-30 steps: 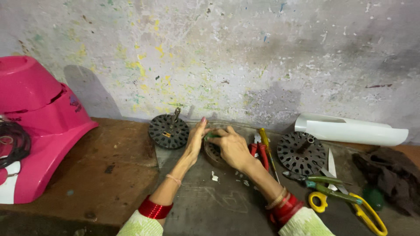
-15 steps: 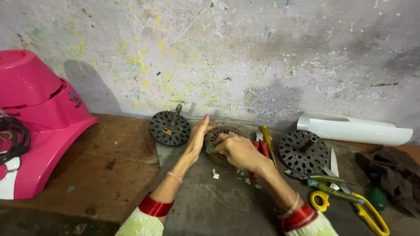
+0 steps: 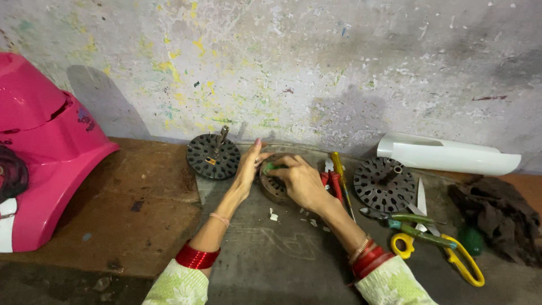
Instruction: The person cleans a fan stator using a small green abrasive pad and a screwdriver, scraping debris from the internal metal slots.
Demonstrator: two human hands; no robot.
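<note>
A round slotted motor core (image 3: pixel 272 188) lies on the dark work surface, mostly covered by my hands. My left hand (image 3: pixel 249 165) rests flat against its left side, fingers pointing toward the wall. My right hand (image 3: pixel 299 179) covers the core from the right and pinches a small green piece (image 3: pixel 275 167) over its top. Both wrists wear red bangles.
A second slotted core with a shaft (image 3: pixel 213 155) stands to the left, a third (image 3: pixel 384 183) to the right. Red-handled pliers (image 3: pixel 333 183), a yellow screwdriver (image 3: pixel 339 169), yellow-handled scissors (image 3: pixel 440 248), a white plastic cover (image 3: pixel 449 155), a dark rag (image 3: pixel 499 217) and a pink plastic housing (image 3: pixel 42 152) surround them.
My right hand has slid slightly left and lower over the core. The left hand stays against its side.
</note>
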